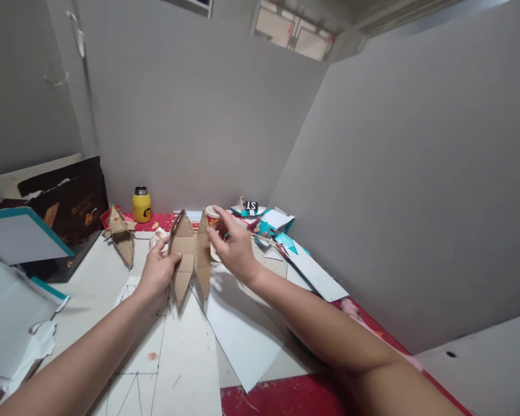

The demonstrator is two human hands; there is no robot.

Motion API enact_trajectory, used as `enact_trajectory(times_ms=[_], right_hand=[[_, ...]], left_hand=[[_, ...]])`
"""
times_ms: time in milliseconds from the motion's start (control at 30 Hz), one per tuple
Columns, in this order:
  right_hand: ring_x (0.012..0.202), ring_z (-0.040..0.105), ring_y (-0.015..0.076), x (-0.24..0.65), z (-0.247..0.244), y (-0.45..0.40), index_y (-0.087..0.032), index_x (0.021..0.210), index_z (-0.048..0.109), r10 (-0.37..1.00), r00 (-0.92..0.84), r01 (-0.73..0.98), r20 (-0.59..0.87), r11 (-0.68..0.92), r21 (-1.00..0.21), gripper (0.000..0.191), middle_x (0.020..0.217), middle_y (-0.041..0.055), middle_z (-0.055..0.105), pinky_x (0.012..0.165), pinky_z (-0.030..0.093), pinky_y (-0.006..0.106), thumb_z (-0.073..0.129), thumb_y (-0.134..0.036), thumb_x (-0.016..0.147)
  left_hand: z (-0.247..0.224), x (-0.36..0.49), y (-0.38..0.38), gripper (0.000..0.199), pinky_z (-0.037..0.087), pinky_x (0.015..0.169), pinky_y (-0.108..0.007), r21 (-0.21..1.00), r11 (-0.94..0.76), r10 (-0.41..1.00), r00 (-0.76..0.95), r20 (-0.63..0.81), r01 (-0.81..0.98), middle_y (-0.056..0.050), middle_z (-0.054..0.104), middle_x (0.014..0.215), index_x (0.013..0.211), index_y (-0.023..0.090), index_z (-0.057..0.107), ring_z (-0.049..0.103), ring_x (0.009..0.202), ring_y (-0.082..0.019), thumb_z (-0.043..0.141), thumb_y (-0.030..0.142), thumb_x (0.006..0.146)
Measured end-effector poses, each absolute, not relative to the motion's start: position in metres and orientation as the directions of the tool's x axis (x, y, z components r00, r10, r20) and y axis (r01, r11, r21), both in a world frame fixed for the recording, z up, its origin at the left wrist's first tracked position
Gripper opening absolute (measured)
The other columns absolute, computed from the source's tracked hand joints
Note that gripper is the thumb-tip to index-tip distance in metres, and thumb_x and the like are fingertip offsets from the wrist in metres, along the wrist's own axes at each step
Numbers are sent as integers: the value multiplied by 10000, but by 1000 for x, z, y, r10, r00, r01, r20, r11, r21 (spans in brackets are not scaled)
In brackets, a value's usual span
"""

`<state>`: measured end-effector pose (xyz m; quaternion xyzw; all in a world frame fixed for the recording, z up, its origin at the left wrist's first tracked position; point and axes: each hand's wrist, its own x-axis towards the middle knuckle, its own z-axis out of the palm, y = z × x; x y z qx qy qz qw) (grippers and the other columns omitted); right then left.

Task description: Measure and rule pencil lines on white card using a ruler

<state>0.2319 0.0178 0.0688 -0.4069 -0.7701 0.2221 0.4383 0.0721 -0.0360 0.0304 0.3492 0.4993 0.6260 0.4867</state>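
Note:
A folded brown cardboard piece (pixel 184 254) stands upright above the table, its two panels pointed at top and bottom and joined along the middle. My left hand (pixel 158 266) grips its left panel, the thumb on the inner face and the fingers around the outer edge. Beside the right panel (pixel 203 257) is my right hand (pixel 234 245), thumb and fingers apart and partly curled; whether a fingertip touches the cardboard is hard to tell. Under both hands lie a white sheet (pixel 242 329) and a board with drawn pencil lines (pixel 145 346).
At the left, a boat-shaped cardboard piece (pixel 122 237) lies near a yellow bottle (pixel 142 205). A dark box (pixel 69 214) and white-and-teal card (pixel 21 234) crowd the left edge. A paper cup (pixel 212 214) and teal scraps (pixel 286 241) sit behind; grey walls (pixel 398 185) enclose the table.

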Motion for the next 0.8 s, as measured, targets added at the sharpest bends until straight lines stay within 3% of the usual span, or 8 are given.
enact_trajectory(times_ms=[100,200,267,333,400,500,633,800], right_hand=[[952,599,215,241,67,20,-197,1444,372,878,-218,319,425,476,-819,637,1185,122,597,761,526,324,565,-406,875],[685,620,174,238,57,21,-188,1247,560,897,-331,281,294,391,-877,458,913,67,657,504,507,259,576,-421,853],[578,593,149,231,50,21,-192,1133,604,891,-379,282,252,370,-885,328,794,24,650,450,485,243,544,-364,859],[624,610,161,224,44,21,-192,1128,592,891,-372,286,259,375,-882,302,822,19,659,524,529,274,508,-256,845],[824,643,196,217,40,23,-189,1201,559,891,-348,286,293,398,-871,402,974,44,676,739,562,341,477,-152,808],[1126,578,221,211,36,27,-181,1311,498,878,-347,283,329,432,-856,539,1204,78,641,1016,444,388,463,-86,781],[1227,538,231,209,34,30,-179,1306,523,870,-358,278,338,446,-851,411,1300,102,608,1074,385,398,447,-237,907],[1330,457,213,205,32,30,-196,1288,568,874,-310,259,374,456,-852,436,1361,100,574,1130,306,381,330,-413,995]], left_hand=[[31,72,-35,347,577,699,-344,967,2,959,-273,-75,-257,-61,648,1093,1235,183,553,658,831,-165,609,309,916],[31,76,-36,352,578,688,-339,973,22,964,-255,-81,-229,-61,648,1091,1243,183,547,659,824,-164,609,298,916],[30,79,-38,372,579,697,-344,980,14,965,-254,-65,-198,-60,654,1092,1267,190,536,663,822,-165,614,277,913],[28,81,-39,390,577,731,-363,988,-12,963,-267,-30,-156,-59,664,1099,1278,197,537,670,838,-171,627,249,902],[27,82,-41,378,564,809,-399,993,-54,956,-292,22,-105,-65,663,1147,1259,208,563,669,910,-188,640,229,889],[30,83,-42,388,468,996,-482,991,-130,938,-327,118,-15,-78,590,1323,1233,236,595,587,1151,-238,674,200,855],[37,83,-42,369,345,1090,-554,978,-199,929,-306,206,57,-83,538,1388,1216,221,607,471,1294,-280,681,277,859],[38,82,-41,308,441,1004,-507,979,-203,932,-300,204,34,-86,585,1303,1173,202,613,573,1150,-248,576,384,927]])
